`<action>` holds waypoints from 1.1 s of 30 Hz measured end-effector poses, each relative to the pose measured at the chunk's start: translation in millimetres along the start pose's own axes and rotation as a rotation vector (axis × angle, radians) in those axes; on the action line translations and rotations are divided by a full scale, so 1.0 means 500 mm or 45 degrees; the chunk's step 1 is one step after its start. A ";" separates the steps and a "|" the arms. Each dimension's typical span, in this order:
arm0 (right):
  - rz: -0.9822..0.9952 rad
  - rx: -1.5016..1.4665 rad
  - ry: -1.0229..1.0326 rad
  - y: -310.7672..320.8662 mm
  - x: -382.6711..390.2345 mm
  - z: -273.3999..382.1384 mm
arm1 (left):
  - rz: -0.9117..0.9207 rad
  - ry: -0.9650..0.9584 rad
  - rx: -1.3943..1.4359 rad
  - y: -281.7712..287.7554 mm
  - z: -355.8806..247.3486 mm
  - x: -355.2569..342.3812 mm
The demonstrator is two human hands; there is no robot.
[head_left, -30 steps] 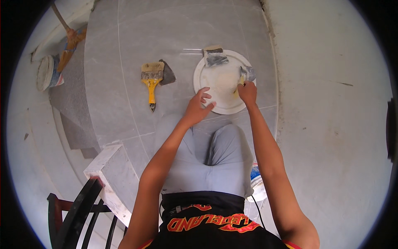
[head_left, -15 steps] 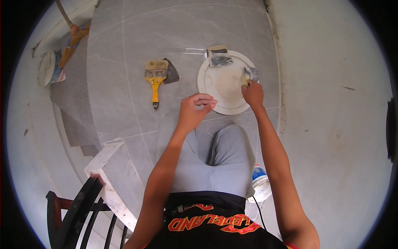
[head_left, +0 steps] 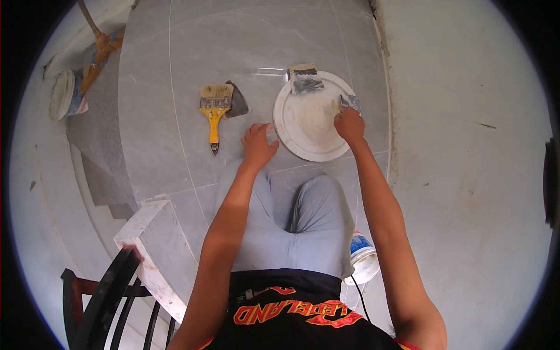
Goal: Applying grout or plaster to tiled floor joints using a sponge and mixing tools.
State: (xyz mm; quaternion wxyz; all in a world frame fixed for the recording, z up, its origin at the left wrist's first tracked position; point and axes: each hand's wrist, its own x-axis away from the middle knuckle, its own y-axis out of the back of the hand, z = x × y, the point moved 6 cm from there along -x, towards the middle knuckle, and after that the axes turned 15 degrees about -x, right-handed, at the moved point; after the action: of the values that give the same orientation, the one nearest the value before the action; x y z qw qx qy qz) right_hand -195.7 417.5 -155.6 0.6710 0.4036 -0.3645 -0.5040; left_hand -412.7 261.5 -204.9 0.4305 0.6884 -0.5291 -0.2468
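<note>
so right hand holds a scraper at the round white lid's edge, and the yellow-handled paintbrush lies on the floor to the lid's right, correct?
Not quite. The head view shows the yellow-handled paintbrush on the floor to the left of the round white lid, beyond the left hand. The right hand does hold a scraper at the lid's edge.

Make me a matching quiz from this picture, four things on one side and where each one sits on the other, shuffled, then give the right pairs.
Things:
1. paintbrush
2. round white lid
3. left hand
4. right hand

Places:
A. at the lid's right edge, gripping a small scraper
B. on the tile floor just left of the lid, fingers spread
C. lying on the tiles left of the left hand, yellow handle toward the person
D. flat on the floor in front of the knees

Pairs: 1-C, 2-D, 3-B, 4-A
</note>
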 end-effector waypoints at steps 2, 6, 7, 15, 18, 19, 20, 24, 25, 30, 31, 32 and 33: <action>0.086 0.096 0.113 -0.017 -0.007 0.022 | 0.026 0.002 0.093 -0.009 0.003 -0.006; 0.269 0.355 0.507 -0.039 0.018 0.084 | 0.048 -0.008 0.223 -0.022 0.009 -0.007; 0.271 0.359 0.506 -0.035 0.025 0.083 | 0.050 -0.008 0.227 -0.023 0.008 -0.008; -0.001 -0.042 0.272 0.050 0.058 0.033 | -0.170 0.000 0.485 -0.011 0.022 -0.023; -0.078 -0.297 -0.028 0.059 0.037 -0.012 | -0.141 0.037 0.523 -0.012 0.022 -0.026; -0.082 -0.294 -0.033 0.053 0.033 -0.016 | -0.137 0.032 0.526 -0.012 0.018 -0.026; -0.107 -0.377 -0.036 0.041 0.031 -0.017 | -0.127 0.046 0.533 -0.012 0.016 -0.026; -0.051 -0.608 -0.161 -0.016 0.029 0.002 | -0.113 0.070 0.584 -0.017 0.028 -0.025; -0.031 -0.599 -0.155 -0.035 0.024 -0.005 | -0.111 0.069 0.589 -0.018 0.024 -0.026; 0.000 -0.304 -0.135 -0.050 0.048 -0.006 | -0.112 0.096 0.641 -0.019 0.028 -0.026; 0.011 -0.196 -0.116 -0.046 0.053 -0.009 | -0.110 0.098 0.642 -0.018 0.028 -0.027; 0.014 -0.193 -0.116 -0.041 0.056 -0.014 | -0.100 0.100 0.633 -0.018 0.028 -0.029; -0.010 -0.201 -0.073 -0.031 0.059 -0.020 | -0.088 0.099 0.627 -0.019 0.025 -0.028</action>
State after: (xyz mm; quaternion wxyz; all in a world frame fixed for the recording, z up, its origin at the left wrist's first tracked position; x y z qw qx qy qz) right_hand -185.9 387.9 -171.2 0.6880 0.3365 -0.3410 -0.5451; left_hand -422.3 271.3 -220.9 0.2609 0.7992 -0.5324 -0.0984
